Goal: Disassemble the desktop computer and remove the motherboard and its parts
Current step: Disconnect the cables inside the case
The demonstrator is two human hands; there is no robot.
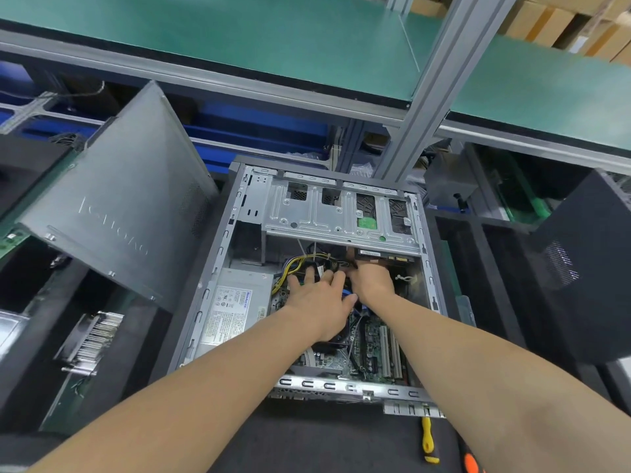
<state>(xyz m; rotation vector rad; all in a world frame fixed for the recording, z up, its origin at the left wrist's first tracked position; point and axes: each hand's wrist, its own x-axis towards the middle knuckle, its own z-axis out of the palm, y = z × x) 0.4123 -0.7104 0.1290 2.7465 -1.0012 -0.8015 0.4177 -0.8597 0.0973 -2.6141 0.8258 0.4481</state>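
An open desktop case [218, 268] lies on its side in front of me. Inside it are a grey power supply [235, 302] at the left, a silver drive cage [317, 213] at the far end and the green motherboard [372, 353] at the near right. My left hand [317, 302] lies flat with spread fingers over the yellow and black cable bundle [297, 264]. My right hand [372, 278] reaches under the drive cage, and its fingers curl into the cables beside a drive [382, 256]. What those fingers hold is hidden.
A grey side panel [123, 206] leans at the left, with a finned heatsink [92, 339] below it. A black tower [587, 268] stands at the right. A yellow-handled tool [426, 438] and an orange-handled one [473, 462] lie near the front edge. A green shelf [273, 46] hangs overhead.
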